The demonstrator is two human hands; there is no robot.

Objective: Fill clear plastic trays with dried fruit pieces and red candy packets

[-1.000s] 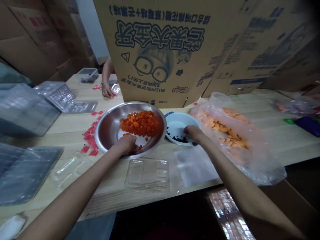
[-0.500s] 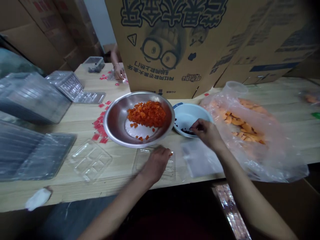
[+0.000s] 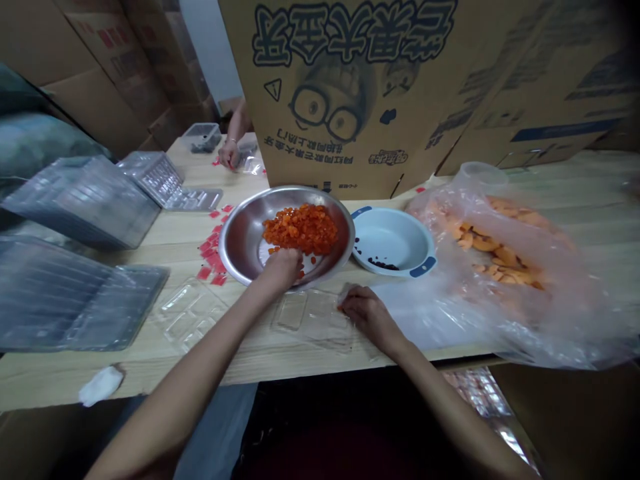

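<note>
Near the front edge of the wooden table (image 3: 250, 365), your right hand (image 3: 368, 315) is at the right end of a transparent compartmented tray (image 3: 292, 312); it has left the light-blue bowl (image 3: 406, 230), where dark pieces (image 3: 383, 264) lie along the near side. Your left hand (image 3: 284, 268) makes the opposite change: it has gone from above the same tray back into the stainless-steel bowl (image 3: 236, 230).

Grip, left: the fingertips are down at the loose orange pieces (image 3: 303, 228) on the bowl's near side and are hidden; you cannot be credited with a hold. Grip, right: your fingers are bunched, with a small orange speck at their tips; whether they pinch it cannot be determined.

Finding: in my judgement, your hands have traded stations, the right now placing or adjusting at the tray, the left gathering. The tray lies flat between the steel bowl and the table's front edge; a second tray (image 3: 184, 305) lies to its left, apart from it.
</note>
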